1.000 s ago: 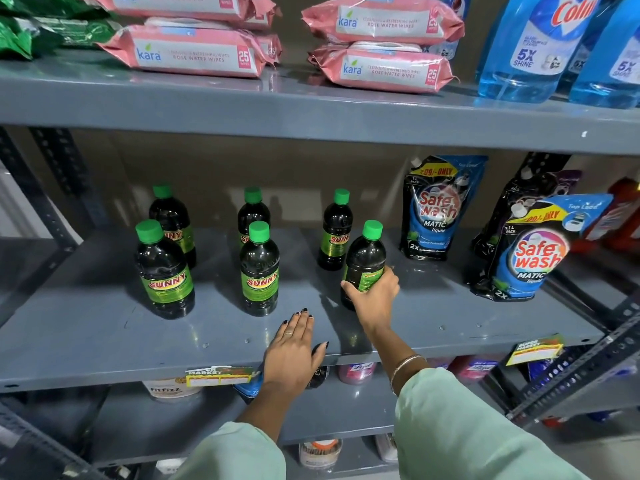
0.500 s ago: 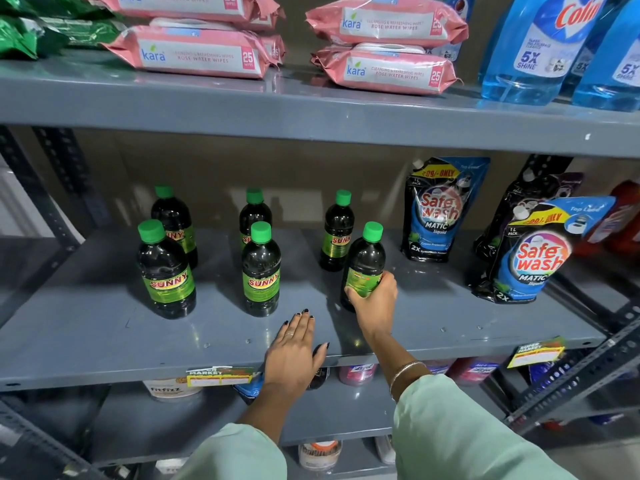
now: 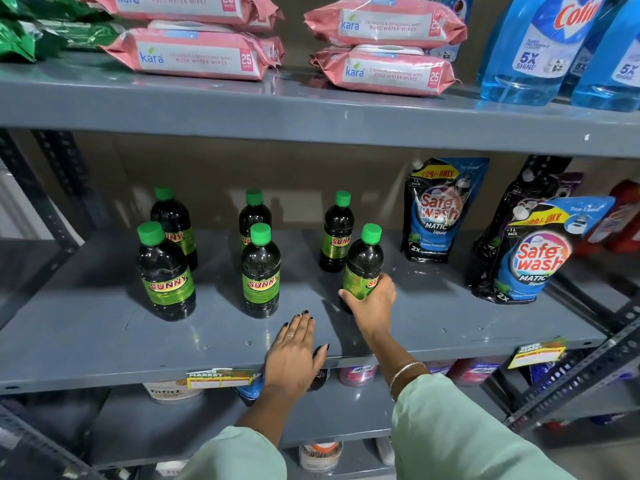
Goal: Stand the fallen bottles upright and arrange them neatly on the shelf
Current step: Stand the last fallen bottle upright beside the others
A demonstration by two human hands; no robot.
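Observation:
Several dark Sunny bottles with green caps stand upright on the grey middle shelf (image 3: 104,341). The front row holds a left bottle (image 3: 162,271), a middle bottle (image 3: 260,271) and a right bottle (image 3: 364,261). Three more stand behind them, among them the rear right bottle (image 3: 336,233). My right hand (image 3: 372,303) grips the lower body of the front right bottle, which stands on the shelf with a slight lean. My left hand (image 3: 294,351) lies flat on the shelf's front edge, fingers spread, holding nothing.
Safe Wash pouches (image 3: 441,209) (image 3: 535,254) stand to the right of the bottles. The shelf above carries pink Kara wipes packs (image 3: 194,53) and blue Colin bottles (image 3: 530,50). Jars and tubs sit on the shelf below. Slotted metal uprights frame both sides.
My right hand has turned the front right bottle a little, so its label faces more to the right. The left hand and the other bottles have stayed put.

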